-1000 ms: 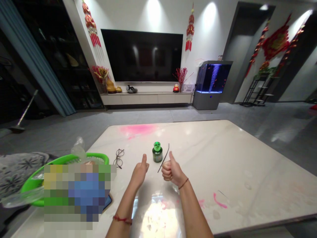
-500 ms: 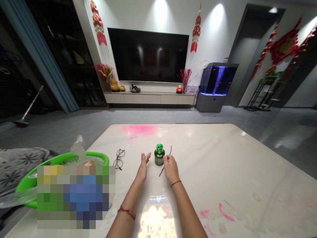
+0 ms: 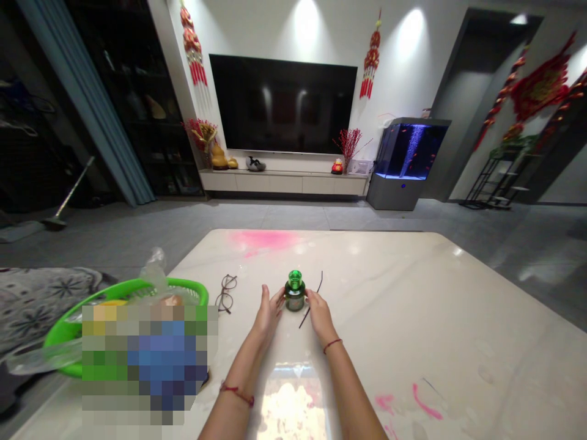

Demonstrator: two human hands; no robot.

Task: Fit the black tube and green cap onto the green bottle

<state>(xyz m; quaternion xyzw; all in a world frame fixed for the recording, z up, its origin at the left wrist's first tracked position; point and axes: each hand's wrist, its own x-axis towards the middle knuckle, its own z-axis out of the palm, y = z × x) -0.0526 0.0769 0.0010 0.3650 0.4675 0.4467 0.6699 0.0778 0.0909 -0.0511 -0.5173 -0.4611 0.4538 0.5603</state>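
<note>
A small green glass bottle point(image 3: 295, 295) with a shiny green cap stands on the pale marble-look table, between my hands. The fingers of my left hand point(image 3: 268, 313) press against its left side, with the thumb raised and apart from the glass. On the other side my right hand point(image 3: 321, 315) touches the bottle with its fingertips. A thin dark stick with a bent end point(image 3: 304, 319) lies on the table, partly hidden behind my right hand. Farther left rests a pair of thin-framed glasses point(image 3: 226, 294).
A green plastic basket point(image 3: 192, 286) holding plastic bags and blurred-out contents stands at the left. Pink stains point(image 3: 426, 403) mark the tabletop point(image 3: 435, 305) at the near right and far left. Beyond are a television point(image 3: 284, 104) and a lit fish tank point(image 3: 410, 153).
My hands have closed in on the bottle from both sides, and the left fingers now reach it. The bottle has turned and shifted slightly left and nearer. The view has swung a little left.
</note>
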